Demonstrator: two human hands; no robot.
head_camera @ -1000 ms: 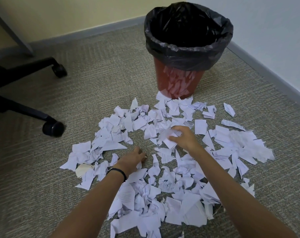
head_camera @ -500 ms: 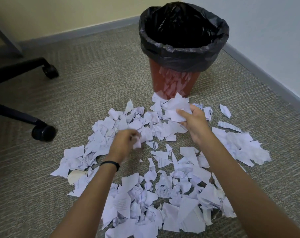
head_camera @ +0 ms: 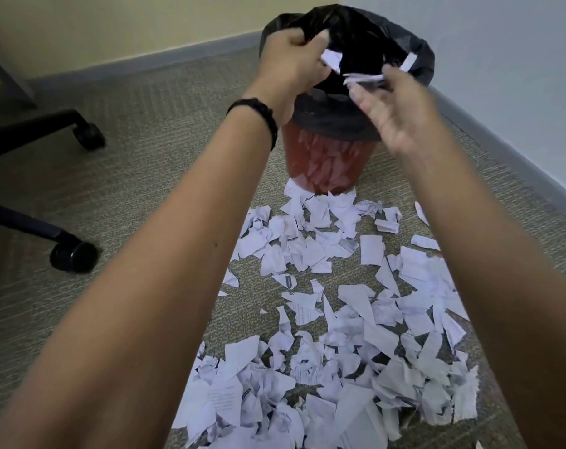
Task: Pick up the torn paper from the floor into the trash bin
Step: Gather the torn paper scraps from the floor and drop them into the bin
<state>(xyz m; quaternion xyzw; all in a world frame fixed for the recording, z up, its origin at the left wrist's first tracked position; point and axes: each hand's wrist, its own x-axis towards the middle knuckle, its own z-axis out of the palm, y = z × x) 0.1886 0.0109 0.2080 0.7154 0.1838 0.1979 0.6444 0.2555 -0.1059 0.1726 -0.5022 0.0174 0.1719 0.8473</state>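
Reaching over the bin (head_camera: 320, 163). Clamping the left grip (head_camera: 291, 63) on a scrap (head_camera: 332, 58), poking out to the right. Holding the right grip (head_camera: 395, 108) by a flat scrap (head_camera: 362, 78), lying left to right; too blurry for telling pinched or loose. Leaving much paper (head_camera: 371, 249) on the floor (head_camera: 145, 189) near the bin.

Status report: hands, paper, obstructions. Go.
Left hand grips torn paper over trash bin. Right hand blurred, scraps beside it, grip unclear. Big pile on carpet. No obstruction seen.
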